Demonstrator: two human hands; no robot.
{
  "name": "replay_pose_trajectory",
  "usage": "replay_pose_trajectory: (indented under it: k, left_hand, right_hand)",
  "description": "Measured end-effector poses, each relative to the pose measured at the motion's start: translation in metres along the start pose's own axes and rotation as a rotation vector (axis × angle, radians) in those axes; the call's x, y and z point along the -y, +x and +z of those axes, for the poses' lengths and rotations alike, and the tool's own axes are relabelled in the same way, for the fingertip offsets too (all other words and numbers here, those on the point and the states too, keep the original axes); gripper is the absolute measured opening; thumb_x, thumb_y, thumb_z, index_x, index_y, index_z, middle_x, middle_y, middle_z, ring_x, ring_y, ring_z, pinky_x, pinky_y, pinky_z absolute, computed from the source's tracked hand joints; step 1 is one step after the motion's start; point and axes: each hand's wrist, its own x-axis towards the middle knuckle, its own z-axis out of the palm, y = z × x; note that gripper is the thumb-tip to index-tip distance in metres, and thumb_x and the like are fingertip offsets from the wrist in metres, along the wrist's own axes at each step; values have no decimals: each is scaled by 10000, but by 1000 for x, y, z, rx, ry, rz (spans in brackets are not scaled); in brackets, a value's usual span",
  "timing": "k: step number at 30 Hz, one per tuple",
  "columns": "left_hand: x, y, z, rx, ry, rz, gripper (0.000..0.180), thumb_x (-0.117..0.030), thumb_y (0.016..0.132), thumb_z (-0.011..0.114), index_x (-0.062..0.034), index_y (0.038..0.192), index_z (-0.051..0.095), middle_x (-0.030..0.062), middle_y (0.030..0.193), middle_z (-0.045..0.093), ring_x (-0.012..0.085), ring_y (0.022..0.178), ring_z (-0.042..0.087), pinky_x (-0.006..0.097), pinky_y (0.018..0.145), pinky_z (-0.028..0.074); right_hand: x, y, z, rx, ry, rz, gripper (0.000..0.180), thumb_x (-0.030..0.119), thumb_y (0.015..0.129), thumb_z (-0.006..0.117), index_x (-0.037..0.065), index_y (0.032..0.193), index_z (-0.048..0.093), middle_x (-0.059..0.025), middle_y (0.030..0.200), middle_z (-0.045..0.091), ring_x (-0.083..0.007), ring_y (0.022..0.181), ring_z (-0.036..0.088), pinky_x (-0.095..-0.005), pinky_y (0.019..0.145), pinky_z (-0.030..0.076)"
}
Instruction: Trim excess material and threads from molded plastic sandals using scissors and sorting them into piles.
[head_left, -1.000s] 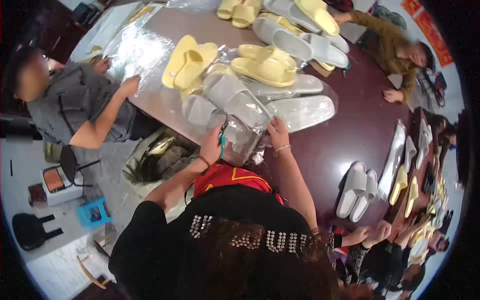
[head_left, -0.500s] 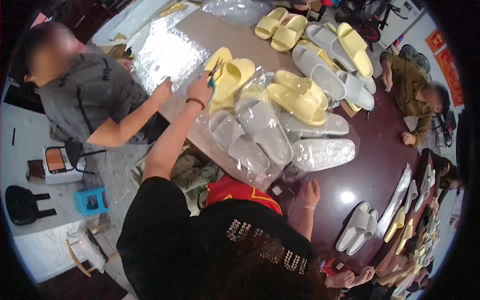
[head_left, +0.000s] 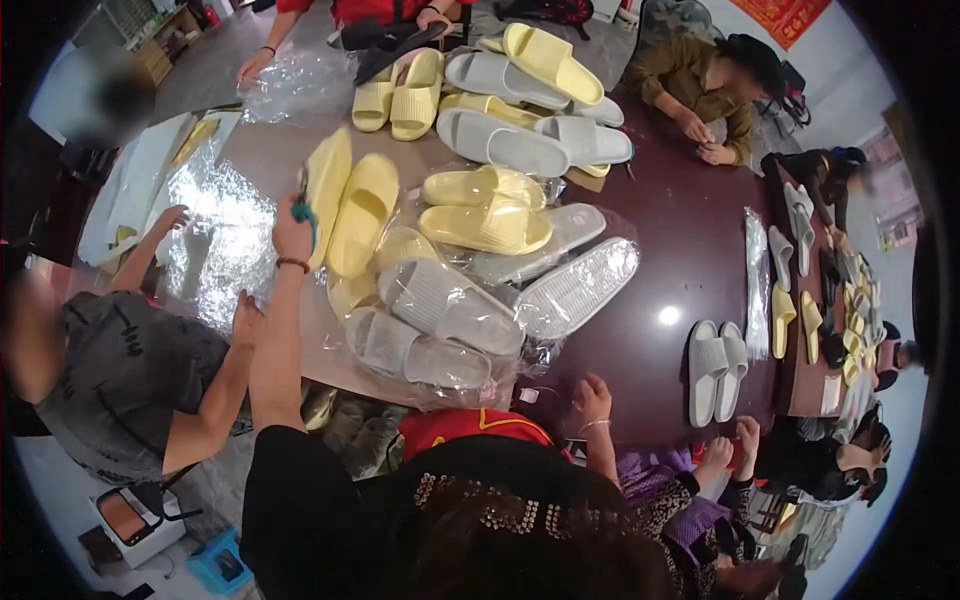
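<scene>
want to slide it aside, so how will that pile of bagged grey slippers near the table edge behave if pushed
The bagged grey slippers probably slide easily: their clear film looks glossy on the smooth table. They look like light foam. Stacked loosely and overlapping, the pile may shift apart rather than move as one.

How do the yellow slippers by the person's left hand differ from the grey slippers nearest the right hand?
The yellow foam slippers by the left hand lie bare and sole-down, while the grey ribbed slippers near the right hand sit inside clear plastic bags. The yellow pair lies farther up the table; the grey pair lies near its front edge. Both are open-toed slides.
</scene>
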Motion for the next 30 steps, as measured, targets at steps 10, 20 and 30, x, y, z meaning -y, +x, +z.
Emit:
replay_pose_trajectory:
  k: [10, 20, 30]
  left_hand:
    - [-204, -73, -28, 434, -916, 242, 468, 7, 684, 629, -4, 1097, 411, 37, 861, 516, 115, 749, 513, 223, 654, 437]
    - [-263, -291, 71, 759, -724, 179, 438, -41, 671, 632, -31, 1068, 449, 79, 878, 535, 168, 797, 530, 286, 702, 441]
    - [-249, -427, 146, 1161, 92, 808, 406, -140, 655, 563, -84, 1048, 481, 158, 865, 558, 304, 831, 534, 371, 711, 427]
  right_hand:
    - [159, -9, 56, 390, 89, -526, 761, 110, 674, 660, 63, 1282, 205, -122, 1206, 370, -197, 1018, 429, -318, 815, 397]
    - [140, -14, -30, 47, 617, -430, 308, 65, 806, 470, 27, 1102, 392, -88, 986, 516, -171, 874, 525, -300, 729, 459]
    - [-44, 0, -140, -441, 49, -264, 336, 143, 781, 505, -14, 1072, 444, -149, 955, 530, -269, 912, 498, -358, 796, 399]
